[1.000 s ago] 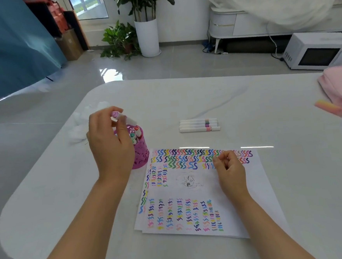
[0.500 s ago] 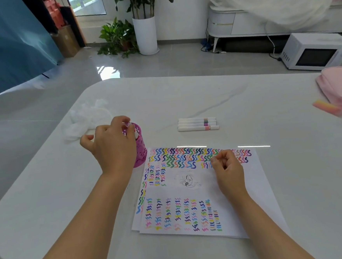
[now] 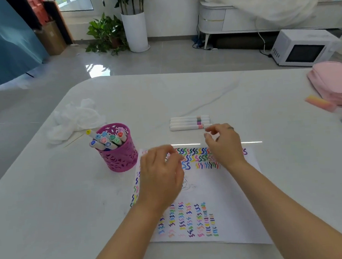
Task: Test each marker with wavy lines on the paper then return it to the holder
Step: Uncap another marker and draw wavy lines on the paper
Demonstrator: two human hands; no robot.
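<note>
A pink perforated holder stands left of the paper, filled with several capped markers. The white paper carries rows of coloured wavy lines along its top, left edge and lower part. Several white markers lie side by side on the table beyond the paper. My left hand hovers over the paper's upper left, fingers loosely curled, holding nothing. My right hand is over the paper's top edge, fingers apart and empty, just short of the nearest lying marker.
A crumpled white tissue lies behind the holder. A pink pouch and a pink-yellow eraser sit at the table's right edge. The white table has a rounded far-left corner. A microwave sits on the floor beyond.
My left hand put its marker into the holder, let go and moved right over the paper. My right hand opened and moved forward toward the lying markers.
</note>
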